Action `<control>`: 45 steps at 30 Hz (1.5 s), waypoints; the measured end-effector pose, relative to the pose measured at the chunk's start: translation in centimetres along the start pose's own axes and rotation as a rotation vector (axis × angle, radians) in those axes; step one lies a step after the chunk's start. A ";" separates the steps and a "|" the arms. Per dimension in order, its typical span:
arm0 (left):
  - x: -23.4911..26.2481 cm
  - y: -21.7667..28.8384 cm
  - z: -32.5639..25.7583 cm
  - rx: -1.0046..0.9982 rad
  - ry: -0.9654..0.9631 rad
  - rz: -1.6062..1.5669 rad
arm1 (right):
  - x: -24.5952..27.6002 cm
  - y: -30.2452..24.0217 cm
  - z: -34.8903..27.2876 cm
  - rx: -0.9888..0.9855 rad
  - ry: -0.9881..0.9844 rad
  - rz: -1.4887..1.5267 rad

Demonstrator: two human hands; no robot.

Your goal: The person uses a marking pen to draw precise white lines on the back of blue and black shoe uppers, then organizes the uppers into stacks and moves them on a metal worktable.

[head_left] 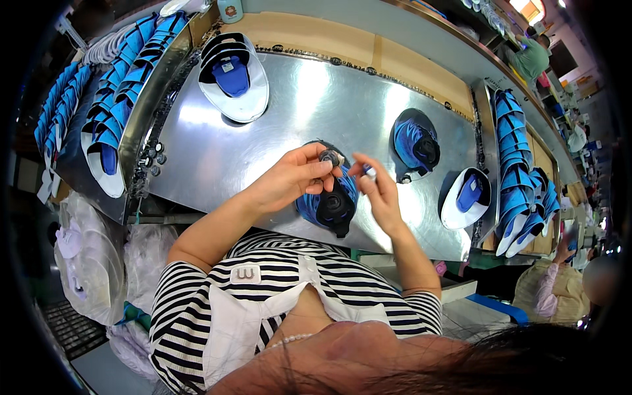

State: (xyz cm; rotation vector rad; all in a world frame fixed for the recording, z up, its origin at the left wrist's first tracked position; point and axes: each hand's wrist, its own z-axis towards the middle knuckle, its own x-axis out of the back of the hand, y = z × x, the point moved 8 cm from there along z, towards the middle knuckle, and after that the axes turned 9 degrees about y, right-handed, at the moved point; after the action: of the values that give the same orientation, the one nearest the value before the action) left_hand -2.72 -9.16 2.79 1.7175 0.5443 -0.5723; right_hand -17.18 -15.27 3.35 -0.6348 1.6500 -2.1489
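Observation:
My left hand (pixel 283 179) pinches a small dark round piece (pixel 329 157) between thumb and fingers, above the table. Close by on the right, my right hand (pixel 380 197) has its fingers curled together. A small blue-and-white thing (pixel 369 172) shows at those fingertips; I cannot tell whether it is held or worn. Beneath both hands lies a blue-and-black patterned cap (pixel 336 207), its far part hidden by the left hand. A similar blue cap (pixel 416 141) rests farther right on the shiny metal table (pixel 283 85).
A white-brimmed cap (pixel 243 105) sits at the back left, another white-and-blue cap (pixel 457 214) at the right edge. Small black round pieces (pixel 153 158) lie at the left. Nested blue caps (pixel 122 99) fill the left side; more stacked caps (pixel 513 151) stand right. Other people are beyond.

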 end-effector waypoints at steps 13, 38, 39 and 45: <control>-1.3 -2.1 -1.0 0.151 0.017 0.337 | -0.9 0.4 1.0 -0.008 0.196 0.063; -0.6 -2.6 -0.6 0.174 -0.006 0.233 | -1.4 0.6 0.3 0.072 0.132 -0.041; -0.6 -2.6 -0.6 0.169 -0.005 0.231 | -1.4 0.6 0.3 0.070 0.131 -0.044; -0.7 -2.6 -0.7 0.161 -0.012 0.217 | -1.7 0.5 0.2 0.047 0.123 -0.044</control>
State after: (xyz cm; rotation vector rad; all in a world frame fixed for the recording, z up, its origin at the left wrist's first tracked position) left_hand -4.88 -8.01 1.43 1.8959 0.3041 -0.4810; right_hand -15.58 -14.65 2.70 -0.5399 1.6563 -2.2918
